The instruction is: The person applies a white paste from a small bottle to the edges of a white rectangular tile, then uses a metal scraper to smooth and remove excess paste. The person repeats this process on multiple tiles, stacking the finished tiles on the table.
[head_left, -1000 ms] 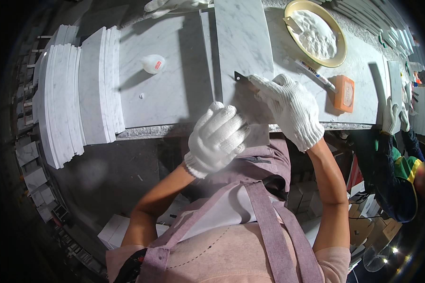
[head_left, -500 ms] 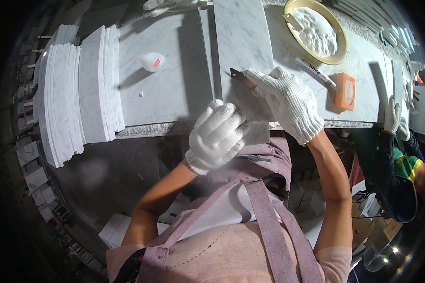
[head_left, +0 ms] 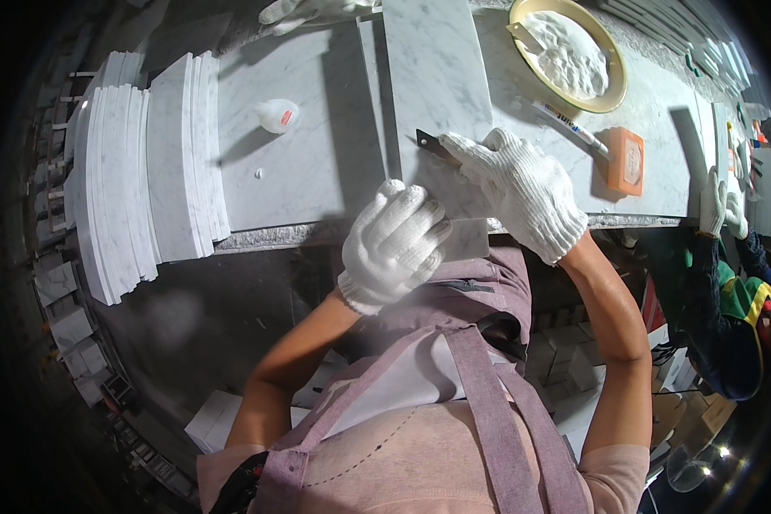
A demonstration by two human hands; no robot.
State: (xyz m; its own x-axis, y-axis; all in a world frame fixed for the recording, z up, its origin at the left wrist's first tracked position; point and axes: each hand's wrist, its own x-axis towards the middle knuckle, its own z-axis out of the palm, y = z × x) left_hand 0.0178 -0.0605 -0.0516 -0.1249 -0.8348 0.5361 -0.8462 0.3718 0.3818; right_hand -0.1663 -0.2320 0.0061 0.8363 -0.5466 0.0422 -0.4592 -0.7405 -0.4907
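A long grey-white marble slab lies pointing away from me, its near end jutting past the bench edge. My left hand, in a white knit glove, is closed at the slab's near left edge; its thumb is hidden. Over the slab, my gloved right hand grips a putty knife with a dark metal blade that points left, a round hole in it. Most of the knife's handle is covered by my fingers. The blade lies close over the slab's face; whether it touches cannot be told.
Right of the slab are a yellow-rimmed bowl of white powder, a paint marker and an orange block. Leftward are a small white bottle and stacked marble strips. A white glove shows at top. A co-worker's gloved hands are far right.
My right hand and the putty knife have shifted very slightly; my left hand stays in place. The whole view has moved a little. At the right, the co-worker has moved slightly.
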